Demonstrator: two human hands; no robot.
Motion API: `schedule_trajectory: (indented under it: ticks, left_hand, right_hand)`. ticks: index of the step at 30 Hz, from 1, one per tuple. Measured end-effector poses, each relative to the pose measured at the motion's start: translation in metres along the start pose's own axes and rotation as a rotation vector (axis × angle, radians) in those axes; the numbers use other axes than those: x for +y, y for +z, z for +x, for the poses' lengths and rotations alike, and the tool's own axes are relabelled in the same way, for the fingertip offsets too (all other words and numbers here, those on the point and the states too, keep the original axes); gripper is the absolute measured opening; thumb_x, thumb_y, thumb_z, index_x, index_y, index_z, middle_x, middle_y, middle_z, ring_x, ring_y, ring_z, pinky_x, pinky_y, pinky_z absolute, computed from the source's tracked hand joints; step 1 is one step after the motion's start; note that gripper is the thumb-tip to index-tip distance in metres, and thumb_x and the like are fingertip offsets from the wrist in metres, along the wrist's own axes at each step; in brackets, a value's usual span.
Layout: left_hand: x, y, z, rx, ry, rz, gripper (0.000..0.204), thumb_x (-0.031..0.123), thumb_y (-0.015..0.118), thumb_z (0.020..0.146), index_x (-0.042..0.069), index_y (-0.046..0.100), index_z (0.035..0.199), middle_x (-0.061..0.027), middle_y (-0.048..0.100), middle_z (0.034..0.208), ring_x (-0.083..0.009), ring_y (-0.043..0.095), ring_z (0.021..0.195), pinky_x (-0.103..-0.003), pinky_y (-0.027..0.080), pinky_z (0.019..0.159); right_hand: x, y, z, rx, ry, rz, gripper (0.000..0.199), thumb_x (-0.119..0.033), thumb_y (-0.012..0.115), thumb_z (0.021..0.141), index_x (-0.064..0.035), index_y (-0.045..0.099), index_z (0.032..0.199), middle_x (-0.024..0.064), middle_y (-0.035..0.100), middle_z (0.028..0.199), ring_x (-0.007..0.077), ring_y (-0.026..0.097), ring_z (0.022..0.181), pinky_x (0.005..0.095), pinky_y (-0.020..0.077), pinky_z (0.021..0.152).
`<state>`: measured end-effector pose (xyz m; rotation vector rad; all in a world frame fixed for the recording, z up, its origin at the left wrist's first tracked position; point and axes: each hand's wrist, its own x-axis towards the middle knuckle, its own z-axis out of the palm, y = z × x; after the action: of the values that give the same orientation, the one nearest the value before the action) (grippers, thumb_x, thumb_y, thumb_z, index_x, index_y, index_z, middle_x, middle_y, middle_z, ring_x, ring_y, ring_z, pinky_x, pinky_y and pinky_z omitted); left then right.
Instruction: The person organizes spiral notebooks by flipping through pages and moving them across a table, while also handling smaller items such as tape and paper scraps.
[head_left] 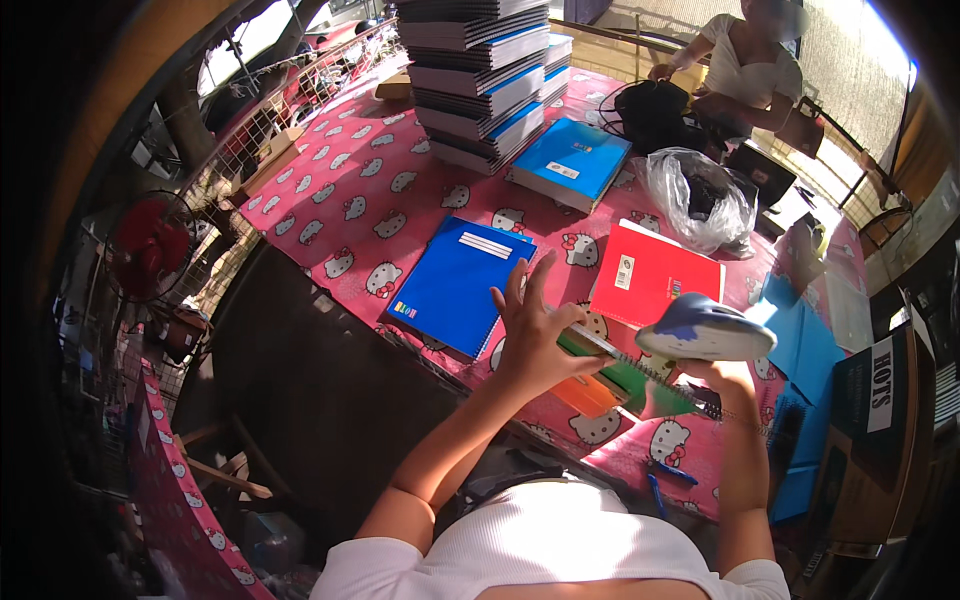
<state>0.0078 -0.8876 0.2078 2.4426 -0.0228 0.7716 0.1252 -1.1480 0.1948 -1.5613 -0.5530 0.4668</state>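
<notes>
My left hand [540, 345] pinches the edge of a spiral notebook [650, 385] with a green cover, tilted up above the table; its wire coil runs toward my right hand. An orange cover [588, 394] shows beneath it. Wrapped from below around a rounded white and blue handheld device [705, 332], my right hand [728, 376] has its fingers mostly hidden. The device's exact kind is unclear. Left of my left hand lies a blue spiral notebook [455, 285]. Beyond the device rest red notebooks [655, 275].
A tall stack of spiral notebooks [480, 90] stands at the back, beside a lower blue pile [572, 160]. A plastic bag [705, 205] sits at right. Blue pens [668, 475] lie near me. A cardboard box [868, 430] stands far right. Another person [750, 70] sits across.
</notes>
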Motion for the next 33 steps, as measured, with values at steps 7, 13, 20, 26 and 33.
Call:
schedule_trajectory:
  ticks: [7,13,20,26,33]
  left_hand:
    - [-0.027,0.002,-0.001,0.024,0.097,-0.115,0.040,0.035,0.088,0.055,0.009,0.068,0.078,-0.0129,0.043,0.130,-0.0382,0.034,0.122,-0.050,0.035,0.099]
    - [-0.031,-0.002,0.002,0.157,0.007,-0.226,0.045,0.028,0.090,0.054,0.012,0.064,0.087,-0.0175,0.042,0.131,-0.0364,0.039,0.121,-0.047,0.040,0.095]
    - [-0.056,-0.002,-0.005,0.113,-0.099,-0.424,0.051,0.024,0.090,0.056,0.009,0.060,0.094,-0.0167,0.046,0.118,-0.0328,0.046,0.115,-0.045,0.044,0.088]
    - [-0.059,0.001,-0.004,0.039,-0.238,-0.573,0.042,0.016,0.084,0.066,0.008,0.060,0.099,-0.0072,0.058,0.097,-0.0196,0.057,0.091,-0.030,0.046,0.075]
    - [-0.072,0.008,-0.010,0.099,-0.164,-0.655,0.045,0.005,0.081,0.069,0.007,0.057,0.107,-0.0002,0.058,0.093,-0.0067,0.052,0.078,-0.023,0.042,0.064]
  right_hand:
    - [-0.005,0.032,0.022,-0.162,-0.068,0.423,0.048,-0.005,0.077,0.067,-0.0029,0.062,0.112,0.0083,0.069,0.095,0.0202,0.066,0.089,0.0304,0.0539,0.076]
    - [-0.038,0.041,0.044,-0.093,0.159,-0.319,0.052,-0.012,0.079,0.063,-0.0016,0.063,0.111,0.0064,0.068,0.096,0.0143,0.064,0.085,0.0267,0.0512,0.076]
    - [-0.025,0.060,0.069,-0.232,-0.145,-0.112,0.058,0.002,0.077,0.061,-0.0027,0.059,0.115,0.0062,0.068,0.095,0.0129,0.062,0.096,0.0290,0.0528,0.080]
    - [-0.003,0.041,0.083,-0.209,-0.007,-0.436,0.044,-0.004,0.078,0.062,-0.0045,0.065,0.103,0.0051,0.068,0.087,0.0141,0.065,0.078,0.0288,0.0513,0.069]
    - [0.003,0.058,0.086,-0.210,-0.071,-0.473,0.044,-0.003,0.077,0.063,-0.0039,0.063,0.105,0.0031,0.066,0.084,0.0085,0.060,0.078,0.0264,0.0501,0.070]
